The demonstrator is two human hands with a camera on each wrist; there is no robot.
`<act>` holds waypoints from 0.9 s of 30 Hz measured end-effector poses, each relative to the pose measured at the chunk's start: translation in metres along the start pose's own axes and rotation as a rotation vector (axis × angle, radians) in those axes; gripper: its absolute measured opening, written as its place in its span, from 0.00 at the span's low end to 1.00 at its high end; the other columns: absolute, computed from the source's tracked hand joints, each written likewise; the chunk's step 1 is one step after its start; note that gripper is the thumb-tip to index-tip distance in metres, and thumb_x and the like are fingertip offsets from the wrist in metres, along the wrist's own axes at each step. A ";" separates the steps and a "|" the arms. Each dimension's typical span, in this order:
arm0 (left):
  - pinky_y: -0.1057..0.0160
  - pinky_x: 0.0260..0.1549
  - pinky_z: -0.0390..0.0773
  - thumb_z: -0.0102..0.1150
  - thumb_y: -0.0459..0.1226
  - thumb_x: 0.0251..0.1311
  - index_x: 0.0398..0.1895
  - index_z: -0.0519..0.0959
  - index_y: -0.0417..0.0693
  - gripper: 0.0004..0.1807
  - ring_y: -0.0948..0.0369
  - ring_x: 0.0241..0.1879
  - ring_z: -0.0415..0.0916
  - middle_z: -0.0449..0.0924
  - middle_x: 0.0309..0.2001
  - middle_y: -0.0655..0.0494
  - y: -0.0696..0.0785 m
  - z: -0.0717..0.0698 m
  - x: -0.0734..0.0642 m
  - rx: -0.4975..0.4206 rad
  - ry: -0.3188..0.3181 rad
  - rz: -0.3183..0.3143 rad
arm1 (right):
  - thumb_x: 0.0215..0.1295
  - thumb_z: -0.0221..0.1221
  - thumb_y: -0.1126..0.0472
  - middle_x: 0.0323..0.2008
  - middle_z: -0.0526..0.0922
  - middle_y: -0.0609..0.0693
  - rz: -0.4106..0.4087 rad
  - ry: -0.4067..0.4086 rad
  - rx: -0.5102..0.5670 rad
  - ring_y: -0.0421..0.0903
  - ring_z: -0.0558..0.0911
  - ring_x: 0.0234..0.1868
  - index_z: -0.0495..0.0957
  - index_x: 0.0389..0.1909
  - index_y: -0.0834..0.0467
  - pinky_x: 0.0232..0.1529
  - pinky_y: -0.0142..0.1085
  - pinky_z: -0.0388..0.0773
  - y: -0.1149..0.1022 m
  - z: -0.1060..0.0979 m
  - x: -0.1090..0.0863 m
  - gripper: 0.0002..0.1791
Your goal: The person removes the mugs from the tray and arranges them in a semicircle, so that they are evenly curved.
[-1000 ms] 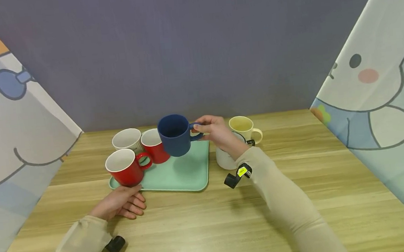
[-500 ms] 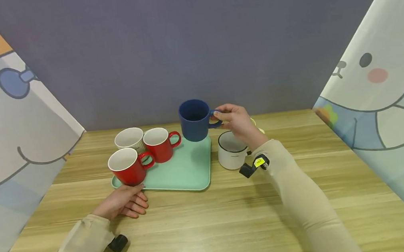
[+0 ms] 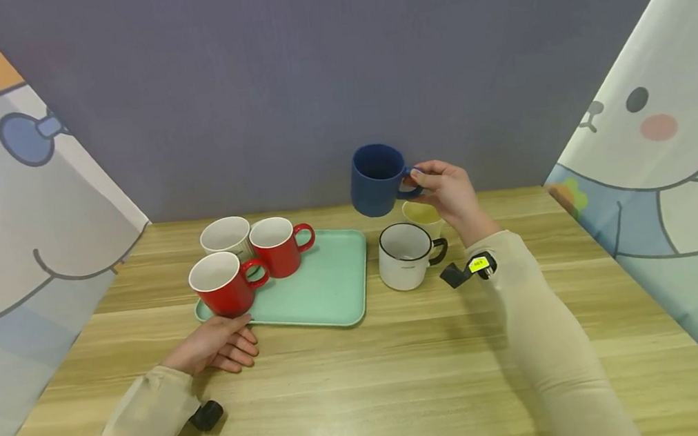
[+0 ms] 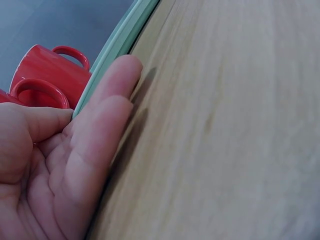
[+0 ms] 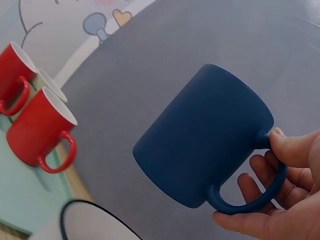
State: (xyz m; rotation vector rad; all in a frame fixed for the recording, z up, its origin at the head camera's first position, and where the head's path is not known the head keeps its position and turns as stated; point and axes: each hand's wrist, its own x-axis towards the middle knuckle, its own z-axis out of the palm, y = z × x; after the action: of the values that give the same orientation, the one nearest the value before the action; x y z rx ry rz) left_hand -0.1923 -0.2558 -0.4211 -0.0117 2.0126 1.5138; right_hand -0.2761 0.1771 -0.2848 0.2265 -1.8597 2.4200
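Observation:
My right hand (image 3: pixel 449 192) holds a dark blue mug (image 3: pixel 377 184) by its handle, raised in the air behind the white enamel mug. In the right wrist view this blue mug (image 5: pixel 205 135) looks tilted, with nothing visible inside from there. My left hand (image 3: pixel 213 344) is at the front left edge of a mint green tray (image 3: pixel 325 296). Its thumb rests on the tray rim (image 4: pixel 107 62), and the other fingers lie along the outside. On the tray stand a red mug (image 3: pixel 225 294) near that hand, a second red mug (image 3: pixel 280 255) and a cream mug (image 3: pixel 226 236) behind.
Right of the tray stands a white enamel mug (image 3: pixel 404 261) with a black rim and handle. A pale yellow mug (image 3: pixel 420 215) is behind it, partly hidden by my right hand. All rests on a wooden table (image 3: pixel 363 383) before a grey wall (image 3: pixel 336 73).
My right hand has carried the blue mug up and to the right, from above the tray to behind the white enamel mug. My left hand keeps its place at the tray.

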 end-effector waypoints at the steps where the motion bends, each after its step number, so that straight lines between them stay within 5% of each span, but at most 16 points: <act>1: 0.60 0.27 0.85 0.40 0.48 0.78 0.37 0.78 0.36 0.25 0.59 0.26 0.85 0.84 0.29 0.51 0.000 0.000 0.000 0.001 0.000 0.001 | 0.71 0.56 0.71 0.27 0.84 0.48 -0.005 0.009 0.002 0.43 0.84 0.34 0.83 0.26 0.54 0.35 0.37 0.84 -0.002 -0.003 0.000 0.15; 27: 0.59 0.28 0.85 0.41 0.48 0.77 0.37 0.78 0.36 0.24 0.58 0.26 0.85 0.85 0.29 0.52 0.000 0.001 -0.001 0.001 0.002 0.011 | 0.68 0.59 0.73 0.27 0.85 0.52 -0.054 0.107 0.148 0.45 0.85 0.32 0.83 0.28 0.61 0.32 0.38 0.85 -0.022 -0.066 -0.011 0.10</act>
State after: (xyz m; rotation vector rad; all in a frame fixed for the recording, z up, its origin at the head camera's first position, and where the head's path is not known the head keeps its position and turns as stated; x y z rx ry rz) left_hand -0.1909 -0.2556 -0.4207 -0.0023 2.0182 1.5207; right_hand -0.2660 0.2470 -0.2824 0.1507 -1.6123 2.4821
